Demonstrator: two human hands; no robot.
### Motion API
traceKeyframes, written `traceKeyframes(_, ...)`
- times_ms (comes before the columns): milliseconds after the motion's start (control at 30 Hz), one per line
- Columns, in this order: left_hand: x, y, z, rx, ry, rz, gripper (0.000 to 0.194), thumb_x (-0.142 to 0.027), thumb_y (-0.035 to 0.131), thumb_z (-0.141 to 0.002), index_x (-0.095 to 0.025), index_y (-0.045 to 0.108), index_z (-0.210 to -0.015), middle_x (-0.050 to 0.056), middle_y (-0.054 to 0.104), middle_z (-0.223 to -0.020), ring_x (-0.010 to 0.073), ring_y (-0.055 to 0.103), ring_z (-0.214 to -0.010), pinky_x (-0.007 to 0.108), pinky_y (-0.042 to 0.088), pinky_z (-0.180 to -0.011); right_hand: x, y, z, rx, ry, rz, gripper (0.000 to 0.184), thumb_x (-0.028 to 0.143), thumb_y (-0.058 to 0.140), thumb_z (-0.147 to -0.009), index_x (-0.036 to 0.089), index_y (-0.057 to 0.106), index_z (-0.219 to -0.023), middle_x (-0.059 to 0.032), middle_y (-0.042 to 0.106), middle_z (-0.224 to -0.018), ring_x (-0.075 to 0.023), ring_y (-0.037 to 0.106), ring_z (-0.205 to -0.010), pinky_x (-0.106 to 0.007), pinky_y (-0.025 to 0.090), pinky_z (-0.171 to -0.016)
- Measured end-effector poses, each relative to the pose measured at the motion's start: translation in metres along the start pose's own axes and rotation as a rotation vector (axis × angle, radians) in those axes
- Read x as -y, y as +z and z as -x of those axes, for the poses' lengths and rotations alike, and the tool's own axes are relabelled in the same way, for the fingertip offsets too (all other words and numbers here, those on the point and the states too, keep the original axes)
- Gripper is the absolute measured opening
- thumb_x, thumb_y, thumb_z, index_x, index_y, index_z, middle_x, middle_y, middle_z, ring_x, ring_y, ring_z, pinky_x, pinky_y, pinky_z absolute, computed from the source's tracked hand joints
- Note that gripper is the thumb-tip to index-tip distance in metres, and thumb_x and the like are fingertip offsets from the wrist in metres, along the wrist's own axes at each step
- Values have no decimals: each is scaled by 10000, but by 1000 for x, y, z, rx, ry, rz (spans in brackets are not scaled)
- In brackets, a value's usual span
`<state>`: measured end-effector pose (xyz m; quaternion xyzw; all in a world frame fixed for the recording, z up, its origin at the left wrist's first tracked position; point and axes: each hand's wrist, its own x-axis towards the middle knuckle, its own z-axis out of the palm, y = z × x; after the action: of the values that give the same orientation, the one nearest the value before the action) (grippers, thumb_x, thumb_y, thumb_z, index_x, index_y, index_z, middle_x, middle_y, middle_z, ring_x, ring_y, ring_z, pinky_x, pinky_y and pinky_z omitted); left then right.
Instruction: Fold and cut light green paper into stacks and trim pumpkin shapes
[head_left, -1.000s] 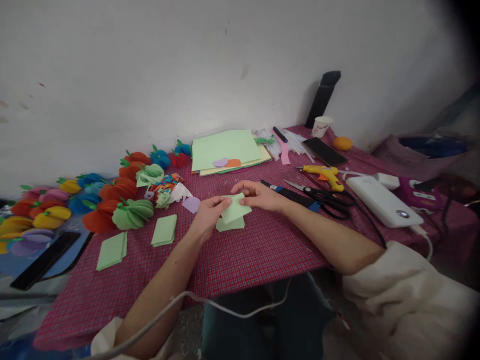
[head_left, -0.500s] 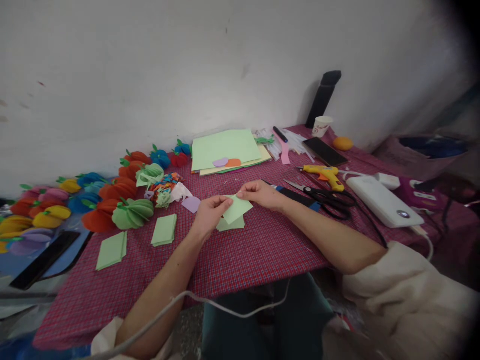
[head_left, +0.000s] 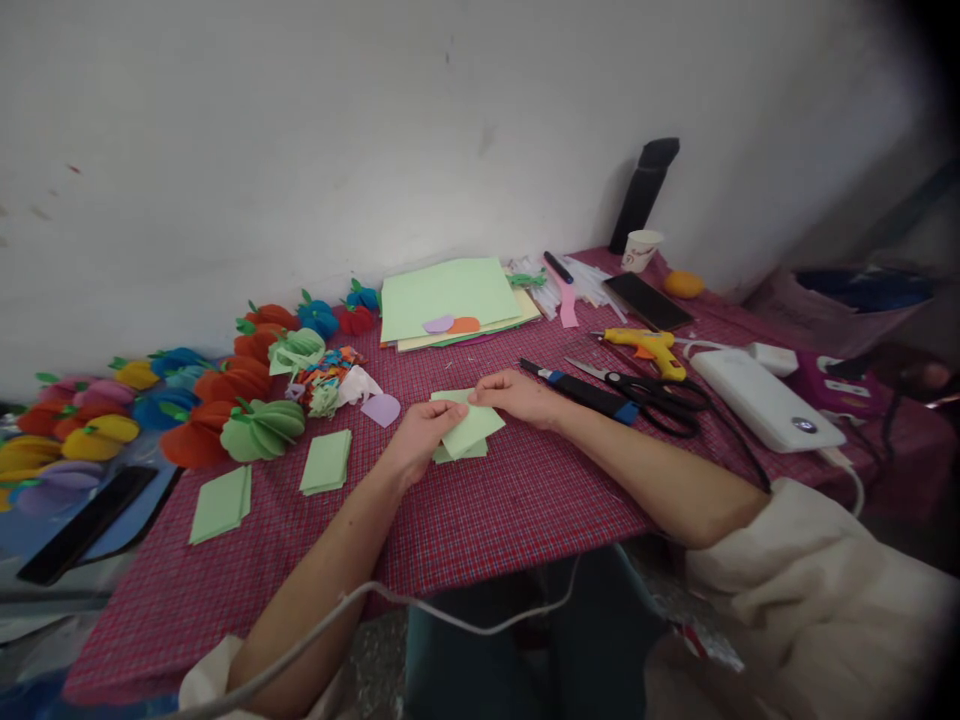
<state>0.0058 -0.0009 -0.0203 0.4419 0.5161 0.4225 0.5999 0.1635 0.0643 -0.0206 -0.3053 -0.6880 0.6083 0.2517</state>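
Pale Green Paper Piece Held Between Both Hands

The left hand [head_left: 420, 435] pinches the left side of a pale green, four-sided paper piece [head_left: 474, 430] between thumb and fingers. The right hand [head_left: 517, 395] grips the upper edge of the same piece, its fingers closed to a narrow pinch. The two thumbs lie close together. The piece is plain, matt and unmarked on its visible face, with straight edges; it is set at an angle, one corner directed to the right. Whether it is a single layer or several cannot be told.

Position: front centre of the worktop [head_left: 510, 520], which is covered in red checked cloth. Directly below the held piece, and partly hidden by it, lies further pale green cut paper [head_left: 469, 453].

Left of the left hand: a rounded lilac paper cut-out [head_left: 381, 410], then two pale green rectangular paper stacks, the nearer [head_left: 325, 462] and the outer [head_left: 220, 505]. A ribbed pale green paper pumpkin [head_left: 264, 430] sits behind them.

Right of the right hand: a long black-and-blue cutter [head_left: 589, 396], black-handled scissors [head_left: 652, 390] and a yellow glue gun [head_left: 649, 348]. Behind the hands: large pale green paper sheets [head_left: 446, 290].
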Motion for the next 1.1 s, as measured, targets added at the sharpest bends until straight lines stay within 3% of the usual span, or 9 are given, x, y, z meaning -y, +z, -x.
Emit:
traceKeyframes(433,-2,3,3,53,-32,56,303,-402,612,-647,-112,589,-730,20,576,-606,88,501,-479,212,374,-461,-2,-2,-1,27,-9,-34,211,341,535,-694,152,542,-602,50,437,-478,-61,367,-442,-203,272,-447)
traceKeyframes(700,-5,3,2,25,1,26,331,-405,582,-677,-102,583,-809,44,597,-653,93,504,-507,211,383,-485,4,-8,1,92,66,-79,245,372,523,-721,158,501,-603,35,476,-494,-65,436,-451,-204,383,-457)
traceKeyframes(933,0,3,-2,-83,168,-190,308,-418,589,-656,-135,599,-776,6,598,-638,77,481,-498,175,349,-462,2,-8,0,102,31,-31,293,403,498,-737,145,498,-597,42,469,-483,-50,420,-423,-181,358,-420)
traceKeyframes(1100,-3,3,0,-84,103,-91,390,-467,569,-653,-137,610,-858,16,605,-624,90,490,-479,191,355,-451,9,-13,0,35,23,-70,308,428,483,-747,142,531,-645,25,500,-522,-54,446,-447,-193,390,-462)
